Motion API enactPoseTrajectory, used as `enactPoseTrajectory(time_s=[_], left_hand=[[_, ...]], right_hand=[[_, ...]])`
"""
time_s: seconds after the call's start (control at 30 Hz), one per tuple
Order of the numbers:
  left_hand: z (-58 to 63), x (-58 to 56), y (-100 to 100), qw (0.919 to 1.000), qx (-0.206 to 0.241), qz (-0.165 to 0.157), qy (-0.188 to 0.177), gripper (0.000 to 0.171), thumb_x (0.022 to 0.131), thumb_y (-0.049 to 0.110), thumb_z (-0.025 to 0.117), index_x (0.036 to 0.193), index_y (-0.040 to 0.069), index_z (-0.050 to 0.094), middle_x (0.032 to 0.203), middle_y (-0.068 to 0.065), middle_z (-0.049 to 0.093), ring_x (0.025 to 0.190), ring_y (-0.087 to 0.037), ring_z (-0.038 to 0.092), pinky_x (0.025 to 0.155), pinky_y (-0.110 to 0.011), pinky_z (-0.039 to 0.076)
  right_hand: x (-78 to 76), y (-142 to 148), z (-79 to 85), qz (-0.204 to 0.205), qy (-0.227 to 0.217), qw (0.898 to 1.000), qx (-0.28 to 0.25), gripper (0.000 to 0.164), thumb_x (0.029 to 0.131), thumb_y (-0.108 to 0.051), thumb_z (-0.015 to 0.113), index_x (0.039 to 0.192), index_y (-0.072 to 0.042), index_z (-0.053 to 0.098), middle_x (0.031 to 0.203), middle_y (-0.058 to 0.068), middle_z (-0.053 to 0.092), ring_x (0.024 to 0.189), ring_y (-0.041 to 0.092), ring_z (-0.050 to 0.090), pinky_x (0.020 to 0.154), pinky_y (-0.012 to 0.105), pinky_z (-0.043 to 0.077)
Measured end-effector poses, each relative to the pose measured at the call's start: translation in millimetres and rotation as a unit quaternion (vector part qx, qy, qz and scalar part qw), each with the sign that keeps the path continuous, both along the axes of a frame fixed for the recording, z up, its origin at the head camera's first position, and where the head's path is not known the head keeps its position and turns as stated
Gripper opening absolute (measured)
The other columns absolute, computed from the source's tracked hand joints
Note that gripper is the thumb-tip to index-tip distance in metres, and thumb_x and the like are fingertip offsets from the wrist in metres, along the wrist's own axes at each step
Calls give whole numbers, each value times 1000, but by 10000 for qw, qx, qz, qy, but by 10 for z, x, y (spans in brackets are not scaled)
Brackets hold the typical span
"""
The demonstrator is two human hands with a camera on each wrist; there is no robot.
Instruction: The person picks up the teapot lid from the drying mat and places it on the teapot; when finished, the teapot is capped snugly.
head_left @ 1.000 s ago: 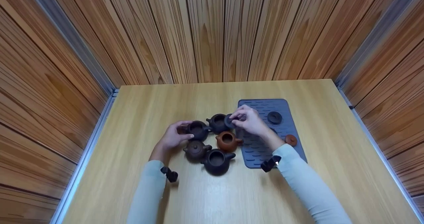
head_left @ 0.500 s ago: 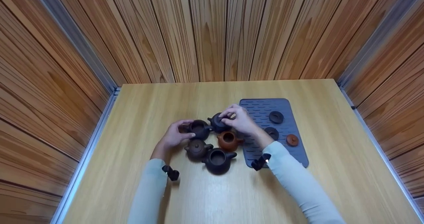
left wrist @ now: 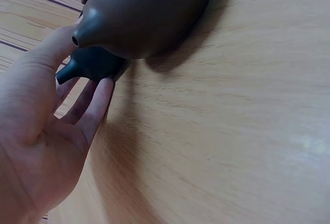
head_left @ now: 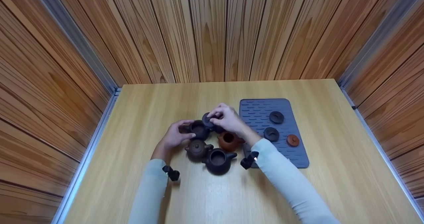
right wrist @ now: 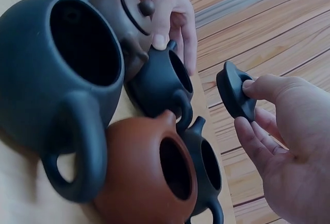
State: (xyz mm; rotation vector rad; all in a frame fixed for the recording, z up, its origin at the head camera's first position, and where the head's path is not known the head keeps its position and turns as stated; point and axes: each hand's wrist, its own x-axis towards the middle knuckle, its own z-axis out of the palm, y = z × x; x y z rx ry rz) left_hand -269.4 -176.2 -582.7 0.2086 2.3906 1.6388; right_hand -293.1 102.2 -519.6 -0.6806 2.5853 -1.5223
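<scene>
My left hand (head_left: 173, 137) holds a small black teapot (head_left: 199, 130) by its spout side, thumb at the front and fingers behind. In the right wrist view that teapot is uncovered. Above and just behind it, my right hand (head_left: 229, 120) pinches a black teapot lid (right wrist: 234, 93) by its knob, held tilted and apart from the pots. A second uncovered black teapot (right wrist: 208, 168) is largely hidden beneath the right hand in the head view. Close by stand an uncovered reddish-brown teapot (head_left: 227, 141), a dark brown teapot (head_left: 196, 150) with its lid on, and a larger uncovered black teapot (head_left: 217, 163).
A dark grey ribbed mat (head_left: 253, 109) lies to the right. On it rest one black lid (head_left: 276, 117), another black lid (head_left: 271, 134) and a reddish-brown lid (head_left: 292, 140). Wood-plank walls (head_left: 212, 35) border the table (head_left: 149, 105).
My right hand has carried the black lid leftward, from the mat's edge across the rear black teapot to the teapot at my left hand. The left hand keeps its hold.
</scene>
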Motion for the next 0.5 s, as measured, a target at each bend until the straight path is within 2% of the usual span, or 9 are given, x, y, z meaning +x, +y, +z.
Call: enactPoseTrajectory(time_s=[0.17,0.3,0.4,0.5], left_hand=[[-16,-10,11,10000,45,6,16,55,100,3,83,153,4,67,151,-23,72,138,-39,68,122,-48,51],[-18,-11,2,9999,113,-29,-25,56,100,3,83,154,5,67,152,-24,71,140,-41,67,125,-51,50],[-13,-11,-10,10000,46,-33,-21,56,100,5,84,153,6,67,151,-23,72,139,-38,68,120,-45,52],[-15,-13,-17,10000,-88,-6,6,57,99,8,86,153,7,67,150,-21,73,136,-35,70,117,-39,54]], right_hand=[[-23,-106,19,102,143,9997,141,18,97,-4,82,114,-3,87,118,17,71,107,26,72,95,28,57],[-33,-185,30,174,30,9998,132,17,99,-4,81,116,-2,86,119,18,70,105,25,73,91,25,60],[-43,-246,31,174,-81,9998,103,17,100,-5,81,117,-3,86,121,18,69,106,25,73,88,24,62],[-50,-299,30,160,-69,9998,131,17,100,-6,81,117,-4,86,122,18,70,108,28,73,91,27,62]])
